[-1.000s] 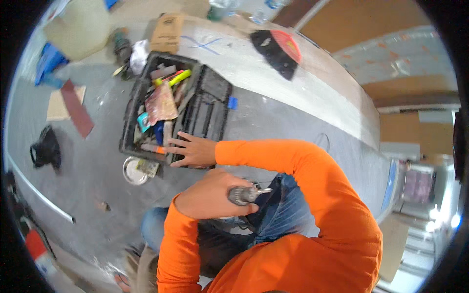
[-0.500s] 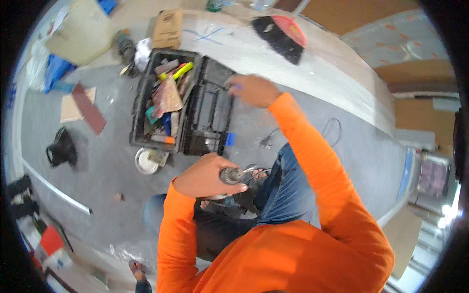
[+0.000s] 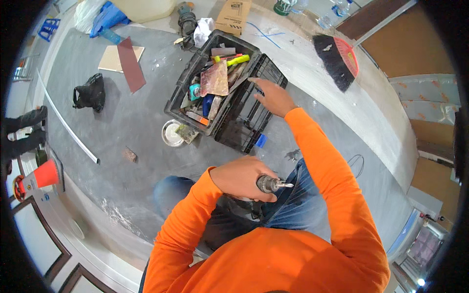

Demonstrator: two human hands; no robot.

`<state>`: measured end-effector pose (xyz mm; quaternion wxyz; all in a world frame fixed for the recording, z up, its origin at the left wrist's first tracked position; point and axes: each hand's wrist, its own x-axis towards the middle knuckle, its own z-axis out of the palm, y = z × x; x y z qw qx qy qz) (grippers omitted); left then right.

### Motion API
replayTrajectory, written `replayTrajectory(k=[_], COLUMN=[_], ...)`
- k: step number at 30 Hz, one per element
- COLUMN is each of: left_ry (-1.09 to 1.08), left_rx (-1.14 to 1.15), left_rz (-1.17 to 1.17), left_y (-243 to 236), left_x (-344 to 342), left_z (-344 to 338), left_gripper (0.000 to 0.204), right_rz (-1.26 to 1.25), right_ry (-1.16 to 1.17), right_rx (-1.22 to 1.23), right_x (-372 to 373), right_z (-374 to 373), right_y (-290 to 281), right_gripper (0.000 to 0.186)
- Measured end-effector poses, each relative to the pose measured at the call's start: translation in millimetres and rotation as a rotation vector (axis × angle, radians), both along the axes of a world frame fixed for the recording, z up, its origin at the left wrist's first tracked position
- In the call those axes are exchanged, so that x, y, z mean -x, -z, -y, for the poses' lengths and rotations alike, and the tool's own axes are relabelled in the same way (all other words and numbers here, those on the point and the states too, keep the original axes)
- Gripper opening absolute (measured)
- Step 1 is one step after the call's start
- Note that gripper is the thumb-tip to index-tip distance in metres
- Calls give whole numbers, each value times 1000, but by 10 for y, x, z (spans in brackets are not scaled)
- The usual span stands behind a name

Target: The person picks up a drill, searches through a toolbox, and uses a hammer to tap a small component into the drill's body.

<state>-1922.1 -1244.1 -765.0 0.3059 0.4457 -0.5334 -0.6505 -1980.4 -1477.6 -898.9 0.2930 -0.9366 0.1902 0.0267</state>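
My left hand [image 3: 239,177] is wrapped round a drill held above my lap. Its ribbed metal chuck [image 3: 266,184] shows, with a short bit [image 3: 285,184] pointing right; my hand hides most of the body. My right hand [image 3: 276,99] is empty, fingers apart, over the edge between the black toolbox [image 3: 180,84] and its opened lid [image 3: 251,105]. Inside the box lie a brownish worn sheet [image 3: 215,80], a yellow-handled tool [image 3: 238,60], a teal item [image 3: 194,92], a blue item [image 3: 207,103] and several other jumbled tools.
A round white lid [image 3: 168,134] lies by the toolbox. Further left are a black bag [image 3: 91,93], a dark red strip [image 3: 131,68] and a long white strip [image 3: 63,117]. A cardboard box [image 3: 233,17] and a black-and-red broom head [image 3: 337,61] are behind. Another person's legs [image 3: 24,129] stand at far left.
My view has shifted, so the toolbox sits further right in the picture. My right hand stays near the lid, its fingers now spread toward the box. The drill stays in my left hand.
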Motion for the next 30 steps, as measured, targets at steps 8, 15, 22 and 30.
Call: replayTrajectory(k=[8, 15, 22, 30], left_ry=[-11, 29, -70, -267], left_rx=[145, 192, 335, 296], left_rz=[55, 101, 103, 92], left_y=[50, 6, -107, -164], left_x=[106, 144, 25, -49], left_z=[-28, -130, -488, -734], left_gripper=[28, 29, 29, 30], right_rz=[83, 279, 322, 240], right_ry=[140, 132, -170, -530], right_rx=[-202, -215, -407, -341], right_x=[-336, -598, -1159, -1507], right_z=[13, -60, -732, -993], right_y=[203, 320, -104, 262], right_gripper=[52, 49, 48, 59])
